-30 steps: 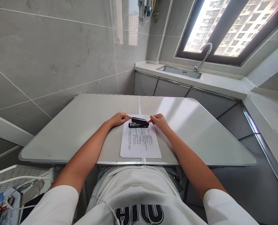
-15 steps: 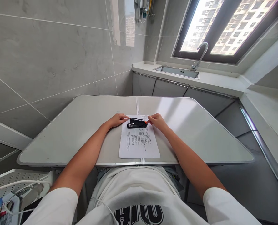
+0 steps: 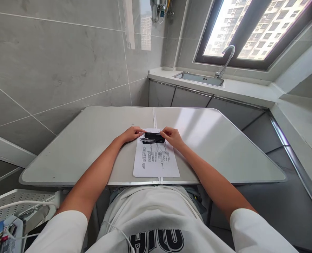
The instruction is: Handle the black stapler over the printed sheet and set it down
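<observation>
A black stapler (image 3: pixel 156 138) lies on its side over the upper part of a printed sheet of paper (image 3: pixel 156 165). Its metal magazine sticks out at the left end. My right hand (image 3: pixel 172 136) pinches the stapler's right end, fingers and thumb covering the orange part there. At the opposite end my left hand (image 3: pixel 132 134) has its fingertips closed against the stapler's upper left tip, beside the paper's edge. The lines of print on the sheet appear upside down.
The paper rests on a light folding table (image 3: pixel 79 151) with a centre seam. Behind it are a counter with a sink (image 3: pixel 200 79) and a faucet (image 3: pixel 225 61) under a window. A white perforated basket (image 3: pixel 16 200) stands low at the left.
My right hand has moved left onto the stapler's end, covering the orange part. The metal magazine now juts out further left. My left hand stays nearly in place.
</observation>
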Demonstrator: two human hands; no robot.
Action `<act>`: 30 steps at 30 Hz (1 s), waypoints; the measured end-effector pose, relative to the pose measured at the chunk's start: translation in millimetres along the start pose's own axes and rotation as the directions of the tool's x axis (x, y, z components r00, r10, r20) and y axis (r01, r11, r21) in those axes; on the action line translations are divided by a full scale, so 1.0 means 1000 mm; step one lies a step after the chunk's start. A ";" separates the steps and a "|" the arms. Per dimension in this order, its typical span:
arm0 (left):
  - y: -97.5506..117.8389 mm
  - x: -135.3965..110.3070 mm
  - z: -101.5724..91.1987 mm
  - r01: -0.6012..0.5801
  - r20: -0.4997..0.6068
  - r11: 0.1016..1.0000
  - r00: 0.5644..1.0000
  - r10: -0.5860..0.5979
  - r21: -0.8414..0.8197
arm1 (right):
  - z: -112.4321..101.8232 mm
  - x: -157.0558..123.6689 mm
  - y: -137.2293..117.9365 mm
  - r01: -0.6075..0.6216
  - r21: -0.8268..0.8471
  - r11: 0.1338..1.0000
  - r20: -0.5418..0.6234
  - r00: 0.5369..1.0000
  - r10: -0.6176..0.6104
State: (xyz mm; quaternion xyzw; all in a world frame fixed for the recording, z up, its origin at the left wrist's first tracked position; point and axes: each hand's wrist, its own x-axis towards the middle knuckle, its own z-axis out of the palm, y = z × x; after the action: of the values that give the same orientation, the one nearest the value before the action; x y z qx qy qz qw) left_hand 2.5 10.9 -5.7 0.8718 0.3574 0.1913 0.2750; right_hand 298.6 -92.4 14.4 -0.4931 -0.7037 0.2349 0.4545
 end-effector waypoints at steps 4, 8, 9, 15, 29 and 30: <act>0.004 0.000 0.000 0.006 -0.007 1.000 1.000 -0.006 -0.011 | 0.008 -0.001 0.007 0.072 -0.080 0.994 0.122 0.991 -0.062; 0.002 0.000 0.000 0.006 -0.014 1.000 1.000 -0.006 -0.029 | 0.011 -0.002 0.010 0.165 -0.160 0.973 0.246 0.962 -0.122; 0.001 0.000 0.000 0.004 -0.015 0.999 1.000 -0.005 -0.031 | 0.011 -0.003 0.010 0.182 -0.183 0.966 0.247 0.960 -0.134; 0.002 0.000 0.001 0.020 -0.043 0.999 0.999 -0.022 -0.043 | 0.014 -0.009 -0.001 0.328 -0.353 0.877 0.202 0.941 -0.270; 0.046 0.006 0.014 0.098 -0.134 0.854 0.972 -0.192 -0.511 | 0.000 -0.011 -0.007 0.491 -0.679 0.546 -0.015 0.733 -0.680; 0.049 0.006 0.016 0.118 -0.081 0.789 0.975 -0.207 -0.603 | 0.001 -0.012 -0.007 0.503 -0.701 0.505 0.003 0.710 -0.704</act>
State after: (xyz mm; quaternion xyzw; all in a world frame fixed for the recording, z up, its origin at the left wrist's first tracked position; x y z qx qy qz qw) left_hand 40.3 -19.5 12.8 0.6915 0.3719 0.3311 0.5233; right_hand 295.1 -105.9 14.8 -0.3666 -0.7934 -0.2766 0.3995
